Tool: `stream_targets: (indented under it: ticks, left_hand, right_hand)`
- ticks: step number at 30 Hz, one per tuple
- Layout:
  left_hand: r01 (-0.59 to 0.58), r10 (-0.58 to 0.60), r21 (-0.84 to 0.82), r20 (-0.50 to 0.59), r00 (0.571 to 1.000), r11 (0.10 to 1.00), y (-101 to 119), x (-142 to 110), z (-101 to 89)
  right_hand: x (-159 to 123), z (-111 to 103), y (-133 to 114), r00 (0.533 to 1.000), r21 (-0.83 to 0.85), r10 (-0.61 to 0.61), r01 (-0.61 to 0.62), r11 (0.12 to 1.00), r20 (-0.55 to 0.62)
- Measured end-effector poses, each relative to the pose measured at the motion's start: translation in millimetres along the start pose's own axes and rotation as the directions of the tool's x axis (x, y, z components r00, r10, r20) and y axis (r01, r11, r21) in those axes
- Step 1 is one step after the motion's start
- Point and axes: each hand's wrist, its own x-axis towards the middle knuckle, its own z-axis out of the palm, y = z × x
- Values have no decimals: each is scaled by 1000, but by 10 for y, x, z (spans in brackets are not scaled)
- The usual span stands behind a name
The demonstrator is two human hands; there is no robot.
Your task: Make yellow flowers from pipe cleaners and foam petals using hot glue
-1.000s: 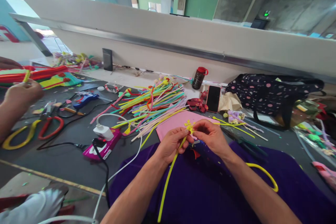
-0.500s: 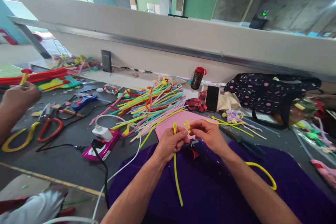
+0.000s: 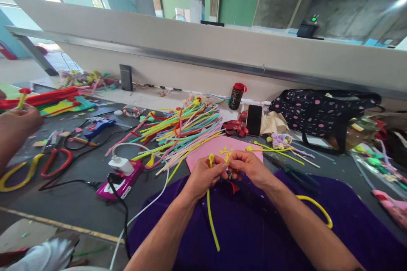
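Note:
My left hand [image 3: 205, 177] is closed round a yellow pipe cleaner [image 3: 210, 222]. A small rounded knob tops it above my fingers, and its long end hangs down over the dark purple cloth [image 3: 178, 228]. Thumb and fingertips of my right hand [image 3: 249, 168] are pinched together, meeting the left fingertips. Anything between them is too small and covered to make out. Just behind the fingertips, small yellow pieces [image 3: 224, 150] lie on a pink sheet [image 3: 203, 151]. Right of them, more yellow pipe cleaners [image 3: 276, 149] with knobbed ends rest on the table.
Coloured pipe cleaners [image 3: 187, 129] are heaped ahead. A purple power strip [image 3: 133, 173] with cables and large scissors [image 3: 57, 163] lie left. Another person's hand [image 3: 19, 129] holds a red-topped stem. Behind stand a bottle [image 3: 235, 97], a phone [image 3: 254, 120] and a patterned bag [image 3: 321, 112].
My right fingers have closed in against my left fingertips. The yellow pipe cleaner stays in my left hand. The other person's hand has shifted left, and the view has tilted slightly.

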Motion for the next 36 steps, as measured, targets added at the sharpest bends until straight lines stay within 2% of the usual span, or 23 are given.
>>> stream_targets:
  ticks: [7,14,20,25,30,33,36]
  left_hand:
    - [9,-8,-32,39,999,999,21,-9,-22]
    - [23,-19,-48,75,997,999,-10,-31,-38]
    - [-10,10,-21,6,1000,1000,-73,-16,-31]
    - [-21,21,-4,-17,1000,1000,-67,-14,-24]
    - [-1,2,-21,53,999,1000,-49,-25,-26]
    - [-6,8,-27,85,996,1000,-50,-31,-20]
    - [-22,22,-11,71,997,1000,-55,-34,-12]
  right_hand:
    - [-40,3,-13,999,67,-22,19,998,43]
    - [-25,10,51,995,140,-1,-12,990,95]
    - [13,13,50,999,-4,-43,43,999,-21]
    - [25,32,76,998,61,-7,12,998,-69]
    - [15,-2,83,993,187,110,-117,975,47]
    - [25,-31,126,985,243,121,-147,959,119]
    - [53,-42,203,979,270,122,-163,949,161]
